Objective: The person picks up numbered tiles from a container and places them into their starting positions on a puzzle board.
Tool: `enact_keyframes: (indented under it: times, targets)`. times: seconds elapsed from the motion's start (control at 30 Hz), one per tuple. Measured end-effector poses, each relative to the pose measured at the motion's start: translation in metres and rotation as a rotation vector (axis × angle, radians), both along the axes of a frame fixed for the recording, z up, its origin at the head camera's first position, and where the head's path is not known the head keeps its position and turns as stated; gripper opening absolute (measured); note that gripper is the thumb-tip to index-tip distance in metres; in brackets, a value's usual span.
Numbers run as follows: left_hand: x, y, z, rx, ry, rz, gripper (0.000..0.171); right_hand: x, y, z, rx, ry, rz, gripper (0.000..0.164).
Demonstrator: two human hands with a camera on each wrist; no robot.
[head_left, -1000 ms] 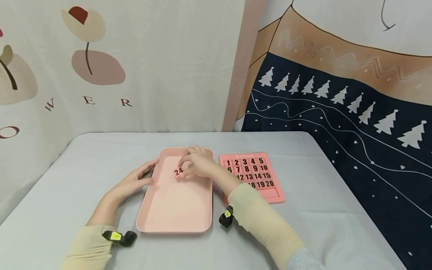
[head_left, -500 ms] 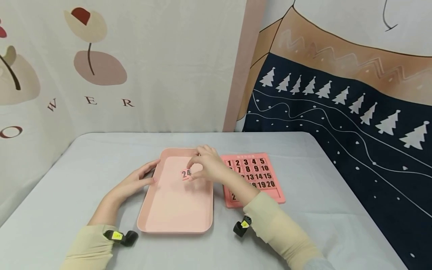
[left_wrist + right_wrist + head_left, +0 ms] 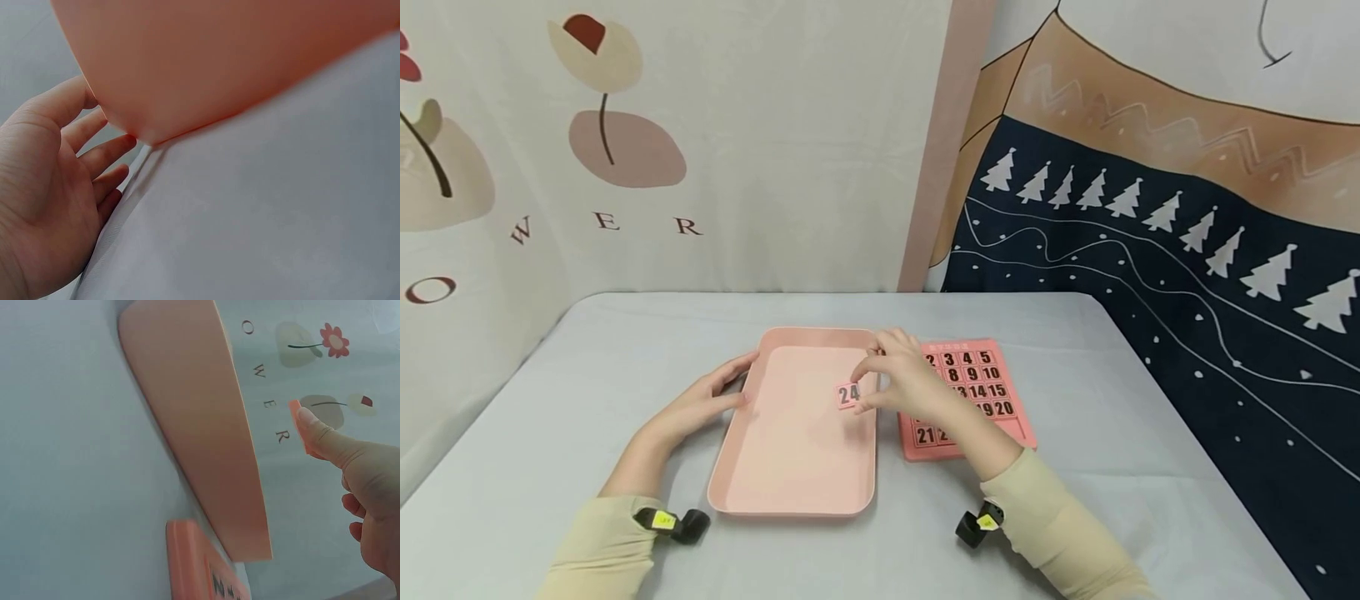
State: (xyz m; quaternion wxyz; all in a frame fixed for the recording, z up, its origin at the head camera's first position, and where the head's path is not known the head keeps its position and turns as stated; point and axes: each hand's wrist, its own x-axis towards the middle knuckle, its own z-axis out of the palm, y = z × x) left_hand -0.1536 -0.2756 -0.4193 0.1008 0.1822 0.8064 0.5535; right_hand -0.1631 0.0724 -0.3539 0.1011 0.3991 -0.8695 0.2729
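My right hand pinches a small pink number tile marked 24 between thumb and fingers, over the right side of a pale pink tray. The right wrist view shows the tile edge-on under the thumb, above the tray wall. Fingertips of my left hand touch the tray's left edge. From the left wrist, that hand has its fingers loosely extended against the tray's side. A darker pink number board lies right of the tray, partly hidden by my right hand and forearm.
Rows of numbered tiles fill much of the board, with a bare strip at its lower right. A white cloth covers the table. Behind it hang a floral curtain and a dark cloth with tree prints.
My right hand has carried the 24 tile rightward from the tray's upper middle to near its right rim. The left hand stays at the tray's left edge.
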Motion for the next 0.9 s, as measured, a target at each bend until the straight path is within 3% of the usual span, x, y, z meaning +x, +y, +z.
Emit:
enact_keyframes:
  times: [0.23, 0.9]
  targets:
    - [-0.001, -0.001, -0.001, -0.003, -0.001, -0.001, 0.065, 0.005, 0.032, -0.005, -0.052, 0.004, -0.001, 0.033]
    - [0.0, 0.0, 0.0, 0.0, -0.005, -0.003, 0.066, 0.023, 0.129, -0.031, -0.059, -0.112, -0.128, 0.036]
